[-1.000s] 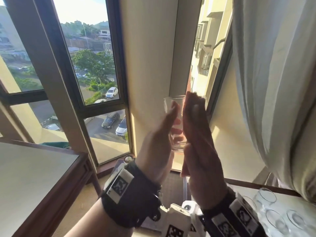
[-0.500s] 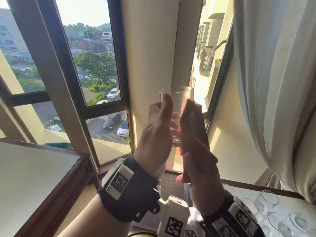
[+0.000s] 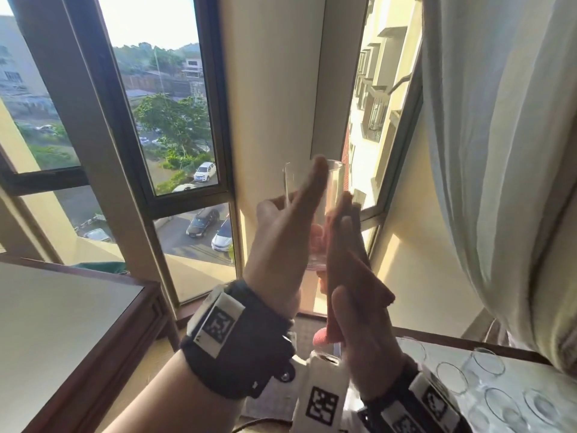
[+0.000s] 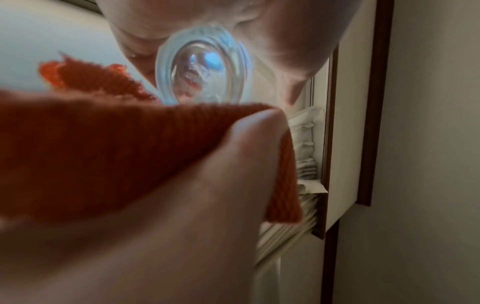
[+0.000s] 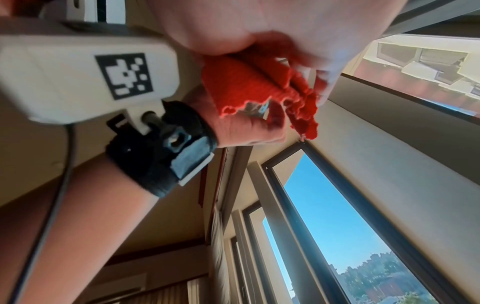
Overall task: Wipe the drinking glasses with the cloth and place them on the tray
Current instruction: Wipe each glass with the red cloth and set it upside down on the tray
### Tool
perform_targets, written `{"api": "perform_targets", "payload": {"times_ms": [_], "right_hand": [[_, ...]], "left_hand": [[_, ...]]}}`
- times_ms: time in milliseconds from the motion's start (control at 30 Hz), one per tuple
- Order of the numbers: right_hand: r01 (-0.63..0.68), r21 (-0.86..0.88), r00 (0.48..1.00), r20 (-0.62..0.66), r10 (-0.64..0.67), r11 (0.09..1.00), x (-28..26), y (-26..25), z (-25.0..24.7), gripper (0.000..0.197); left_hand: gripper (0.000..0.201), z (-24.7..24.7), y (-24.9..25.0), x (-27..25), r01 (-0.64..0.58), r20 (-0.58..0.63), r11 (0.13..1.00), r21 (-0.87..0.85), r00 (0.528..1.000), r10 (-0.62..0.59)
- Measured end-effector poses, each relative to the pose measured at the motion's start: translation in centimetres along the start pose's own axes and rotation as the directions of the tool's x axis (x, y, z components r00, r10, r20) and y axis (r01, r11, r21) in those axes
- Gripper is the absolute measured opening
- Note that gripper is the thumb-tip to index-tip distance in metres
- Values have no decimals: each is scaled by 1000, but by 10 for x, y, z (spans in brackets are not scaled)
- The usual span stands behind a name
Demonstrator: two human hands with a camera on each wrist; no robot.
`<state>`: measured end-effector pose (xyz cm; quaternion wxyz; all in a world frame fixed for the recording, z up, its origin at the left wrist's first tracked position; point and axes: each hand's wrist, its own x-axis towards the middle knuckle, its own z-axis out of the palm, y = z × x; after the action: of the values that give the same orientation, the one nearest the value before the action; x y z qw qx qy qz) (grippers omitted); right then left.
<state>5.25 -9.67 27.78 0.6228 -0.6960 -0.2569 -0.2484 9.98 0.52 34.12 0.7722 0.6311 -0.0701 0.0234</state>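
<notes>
A clear drinking glass (image 3: 335, 182) is held upright in the air in front of the window. My left hand (image 3: 281, 239) grips it from the left, with one digit lying up the wall to the rim and fingertips showing through the glass. My right hand (image 3: 365, 332) presses a folded orange cloth (image 3: 352, 276) flat against the glass's right side, with the thumb pinning the cloth. In the left wrist view the glass's thick base (image 4: 202, 67) sits above the cloth (image 4: 103, 154). The right wrist view shows the cloth (image 5: 249, 86) bunched under my palm.
Several more clear glasses (image 3: 487, 364) stand on a pale surface at the lower right. A wood-edged table (image 3: 62, 323) fills the lower left. A pale curtain (image 3: 499, 151) hangs close on the right, and the window frame (image 3: 218, 120) is straight ahead.
My right hand with the cloth has slid down the glass's side, away from the rim. The left hand's long digit now reaches up to the rim.
</notes>
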Motion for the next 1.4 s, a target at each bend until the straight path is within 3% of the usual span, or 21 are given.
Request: {"api": "perform_targets", "payload": {"times_ms": [33,67,133,200,267,400,500,567,600,733,800,833,933,1000,1067,1100,1200,1267,1300,1367,1400], "right_hand": [[8,8,1000,-28,-8,1000,-1,6,-1,46],[-32,50,996,-82,36,998,1,7,-2,51],[-85,66,982,-162,94,994,9,6,-8,48],[-22,5,973,-230,22,1000,20,1,-12,44],[19,-104,979,-198,-40,994,25,-1,-11,58],[115,-163,992,-24,-120,980,2,11,3,45],[-121,-18,989,-94,118,993,-15,24,3,60],[-301,125,940,-129,317,945,-9,17,-1,71],[-309,139,935,-136,327,941,-2,11,-4,69],[-60,72,983,-166,72,996,23,-11,-6,22],[102,-79,991,-77,-108,992,18,-7,-6,21],[120,-114,992,-14,-122,986,11,-2,-5,24],[-270,118,963,62,264,956,-11,3,-4,16],[-396,203,918,73,389,896,-15,10,-6,19],[-357,245,931,16,364,901,-5,6,-7,58],[-292,226,952,-30,306,929,3,5,-8,66],[-73,143,991,-104,88,987,21,-8,-7,30],[32,67,997,-68,-27,997,18,-11,-6,26],[44,45,999,-4,-44,998,11,-9,-5,27],[-113,109,992,75,105,988,-7,-8,-4,32],[-188,128,980,95,176,974,-17,0,-6,44]], "left_hand": [[134,0,-1,0,-3,8,999,48,1000,2],[137,1,-4,-2,-17,18,997,74,1000,16],[106,5,-11,-8,-45,31,995,87,999,43],[81,9,-18,-14,-41,48,994,99,998,37],[82,9,-22,-16,-27,71,994,101,997,20],[85,-1,-11,-11,-23,62,998,62,998,20],[79,-4,-3,-12,-34,14,999,25,999,34],[77,0,-2,-15,-51,23,998,22,998,50],[79,2,-3,-17,-57,31,998,29,998,57],[86,8,-15,-19,-62,81,994,90,995,55],[86,5,-15,-16,-67,69,995,74,996,62],[83,2,-13,-14,-64,43,997,49,997,62],[82,-8,-3,-8,-49,-12,999,20,999,50],[80,-8,2,-10,-86,-3,995,52,996,86],[74,-1,1,-17,-100,42,993,60,994,97],[69,3,-3,-20,-109,61,993,53,992,106],[73,9,-13,-23,-82,78,992,98,994,75],[69,7,-12,-19,-45,53,997,56,998,42],[66,5,-5,-19,-21,51,1000,15,998,20],[64,-1,8,-15,44,51,998,-41,998,-42],[61,-3,14,-14,67,37,997,-48,997,-65]]}}
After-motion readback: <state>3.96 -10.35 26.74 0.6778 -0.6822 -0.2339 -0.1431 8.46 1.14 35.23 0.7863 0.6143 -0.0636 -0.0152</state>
